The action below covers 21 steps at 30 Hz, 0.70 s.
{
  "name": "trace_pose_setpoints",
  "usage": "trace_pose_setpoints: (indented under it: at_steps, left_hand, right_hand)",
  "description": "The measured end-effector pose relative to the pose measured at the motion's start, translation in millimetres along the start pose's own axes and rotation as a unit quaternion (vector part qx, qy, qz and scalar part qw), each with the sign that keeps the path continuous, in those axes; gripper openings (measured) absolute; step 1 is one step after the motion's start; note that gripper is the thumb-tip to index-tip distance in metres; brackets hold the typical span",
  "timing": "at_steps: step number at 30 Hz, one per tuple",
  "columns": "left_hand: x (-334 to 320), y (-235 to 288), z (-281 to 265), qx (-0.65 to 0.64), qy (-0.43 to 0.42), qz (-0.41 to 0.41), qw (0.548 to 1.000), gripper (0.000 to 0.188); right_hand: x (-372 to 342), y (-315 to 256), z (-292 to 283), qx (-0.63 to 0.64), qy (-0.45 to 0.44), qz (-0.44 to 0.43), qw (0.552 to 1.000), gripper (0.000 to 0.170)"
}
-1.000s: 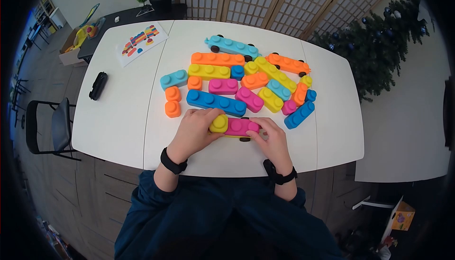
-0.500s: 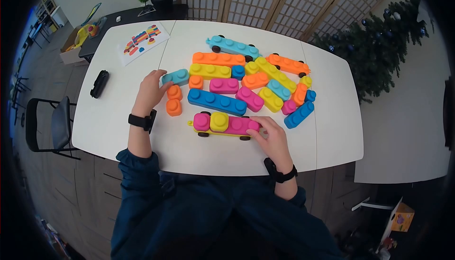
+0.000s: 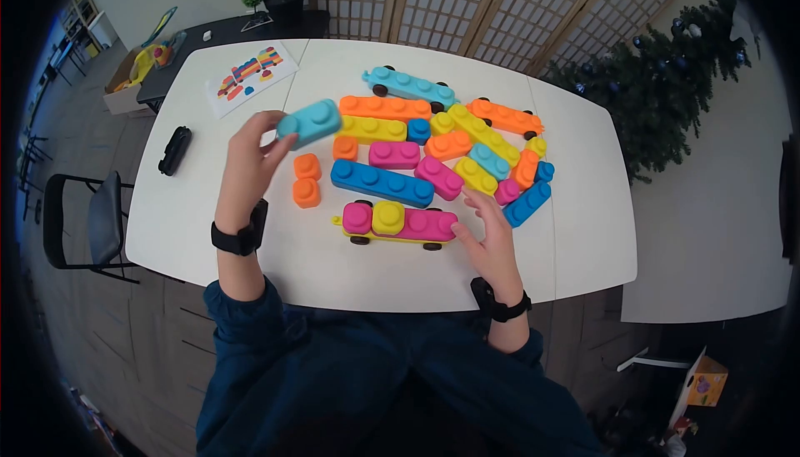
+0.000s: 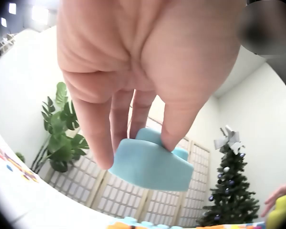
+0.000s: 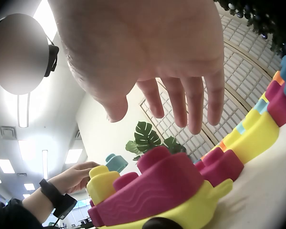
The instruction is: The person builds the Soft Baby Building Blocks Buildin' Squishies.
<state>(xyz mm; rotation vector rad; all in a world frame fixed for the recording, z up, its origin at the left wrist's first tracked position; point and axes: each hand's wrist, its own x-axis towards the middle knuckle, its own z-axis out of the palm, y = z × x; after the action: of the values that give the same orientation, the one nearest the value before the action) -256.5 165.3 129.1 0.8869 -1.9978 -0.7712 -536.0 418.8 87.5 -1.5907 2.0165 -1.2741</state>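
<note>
The left hand [image 3: 252, 157] grips a teal block [image 3: 310, 123], raised! Apart from it, the right hand [image 3: 493, 244] hovers open beside the pink-and-yellow car [image 3: 402, 224].

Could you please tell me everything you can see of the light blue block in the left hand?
The light blue block is oblong with rounded edges and two round studs on top. It looks like smooth plastic. The left hand pinches it between thumb and fingers, holding it above the table, studs up. Nothing else visibly touches it.

A light-blue 2-stud block [image 3: 310, 124], studs up, is raised in the left hand [image 3: 248, 161].
</note>
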Motion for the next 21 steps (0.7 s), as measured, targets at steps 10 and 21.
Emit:
trace_pose_setpoints:
  at_steps: [10,21]
  left_hand:
    - [-25.9,86.1,56.2,0.021,-0.175,0.171,0.969,0.032]
    - [-54.4,62.2,55.4,-0.005,-0.222,0.085,0.971,0.059]
  right_hand:
    - [36.5,-47.7,-1.5,-0.006,0.0,-0.146,0.989,0.055]
    - [16.7,-1.0,-12.5,0.134,-0.029,-0.016,0.99,0.047]
